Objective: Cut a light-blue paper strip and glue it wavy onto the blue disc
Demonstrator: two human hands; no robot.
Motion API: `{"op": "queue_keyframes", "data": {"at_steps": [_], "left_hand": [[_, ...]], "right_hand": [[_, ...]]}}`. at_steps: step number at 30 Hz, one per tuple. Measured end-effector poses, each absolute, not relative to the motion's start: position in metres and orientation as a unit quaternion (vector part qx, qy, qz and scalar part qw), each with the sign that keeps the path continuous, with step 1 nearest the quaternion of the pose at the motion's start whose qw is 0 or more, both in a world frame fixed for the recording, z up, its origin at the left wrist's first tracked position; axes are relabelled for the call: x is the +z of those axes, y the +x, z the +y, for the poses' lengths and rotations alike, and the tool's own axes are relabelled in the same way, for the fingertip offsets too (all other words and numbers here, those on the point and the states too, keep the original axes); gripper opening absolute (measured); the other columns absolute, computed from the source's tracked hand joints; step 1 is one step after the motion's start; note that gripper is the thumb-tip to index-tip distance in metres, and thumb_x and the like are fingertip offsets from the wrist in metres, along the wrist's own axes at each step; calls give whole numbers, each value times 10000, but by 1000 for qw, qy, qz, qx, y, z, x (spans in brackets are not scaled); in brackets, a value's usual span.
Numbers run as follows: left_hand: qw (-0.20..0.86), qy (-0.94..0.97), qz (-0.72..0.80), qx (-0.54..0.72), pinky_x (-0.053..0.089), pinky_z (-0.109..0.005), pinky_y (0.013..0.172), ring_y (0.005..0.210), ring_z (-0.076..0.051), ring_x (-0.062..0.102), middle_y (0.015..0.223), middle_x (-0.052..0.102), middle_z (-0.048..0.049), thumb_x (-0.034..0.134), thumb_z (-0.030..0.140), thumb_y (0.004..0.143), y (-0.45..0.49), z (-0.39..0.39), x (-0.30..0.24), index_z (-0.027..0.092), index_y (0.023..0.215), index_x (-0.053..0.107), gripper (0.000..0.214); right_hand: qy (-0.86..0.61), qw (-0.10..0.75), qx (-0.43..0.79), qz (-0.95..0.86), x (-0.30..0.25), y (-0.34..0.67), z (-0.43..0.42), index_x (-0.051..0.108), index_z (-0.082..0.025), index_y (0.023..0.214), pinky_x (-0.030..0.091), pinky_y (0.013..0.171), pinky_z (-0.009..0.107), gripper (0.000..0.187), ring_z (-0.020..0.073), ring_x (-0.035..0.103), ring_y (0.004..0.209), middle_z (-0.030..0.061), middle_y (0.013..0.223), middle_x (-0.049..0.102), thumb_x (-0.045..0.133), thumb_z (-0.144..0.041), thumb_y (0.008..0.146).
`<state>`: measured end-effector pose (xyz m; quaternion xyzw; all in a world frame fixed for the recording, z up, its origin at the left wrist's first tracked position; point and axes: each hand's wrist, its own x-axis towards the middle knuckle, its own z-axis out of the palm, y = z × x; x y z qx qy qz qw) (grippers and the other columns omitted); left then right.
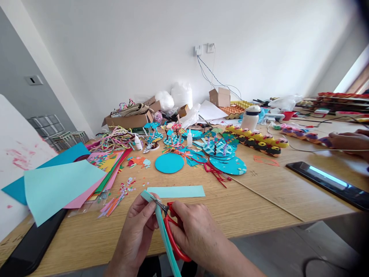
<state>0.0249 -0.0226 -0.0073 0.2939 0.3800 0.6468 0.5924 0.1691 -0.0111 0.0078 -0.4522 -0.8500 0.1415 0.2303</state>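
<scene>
Between the thumb and fingers of my left hand (137, 227) is the end of a folded light-teal paper strip (164, 231), which hangs down past the table's front edge. My right hand (196, 227) grips the red handles of a pair of scissors (176, 242). Their blades lie across the strip close to my left fingertips; whether they have cut through I cannot tell. A second light-teal paper strip (178, 191) lies flat on the table just beyond my hands. Further back rests a blue paper circle (169, 163).
Coloured paper sheets (63, 184) and a dark phone-like slab (34, 242) lie left. Small paper scraps (123, 192), glue bottles (138, 143) and decorated blue discs (227, 163) spread across the middle. A thin stick (265, 197) and black tablet (328, 184) lie right, near another person's hands (350, 140).
</scene>
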Motion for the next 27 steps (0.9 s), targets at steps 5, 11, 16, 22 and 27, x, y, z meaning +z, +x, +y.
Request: {"op": "queue_keyframes", "data": {"at_steps": [5,11,16,22,27], "left_hand": [[596,294,383,641,428,-142,484,477,-48,476,567,575,50,757,251,617,25,-23,-7,208,751,680,161],[600,287,382,642,400,-135,446,476,-53,476,566,569,44,764,245,604,25,-24,-7,203,745,681,169],[602,285,382,641,392,-140,442,486,-57,478,583,569,38,771,239,591,25,-26,-6,191,722,674,170],[602,284,388,637,393,-134,446,488,-53,487,591,590,37,765,242,605,26,-26,-6,189,724,672,161],[606,296,393,625,439,-155,501,529,-68,526,611,603,35,749,247,629,26,-27,-9,190,731,669,141]], "right_hand": [[-445,245,144,-849,8,169,-11,512,-194,720,186,484,244,144,134,534,533,6,610,627,449,-288,809],[-446,235,141,-852,6,171,-9,520,-192,695,182,478,238,157,126,519,518,6,590,621,465,-290,804],[-451,192,144,-859,7,171,-9,543,-182,713,181,471,239,184,130,529,510,22,597,635,462,-312,815],[-447,207,141,-859,9,171,-11,530,-185,723,195,482,244,164,136,543,537,18,618,634,447,-289,819],[-441,226,135,-858,10,171,-11,523,-187,737,195,490,251,164,135,532,539,11,620,623,445,-302,824]]}}
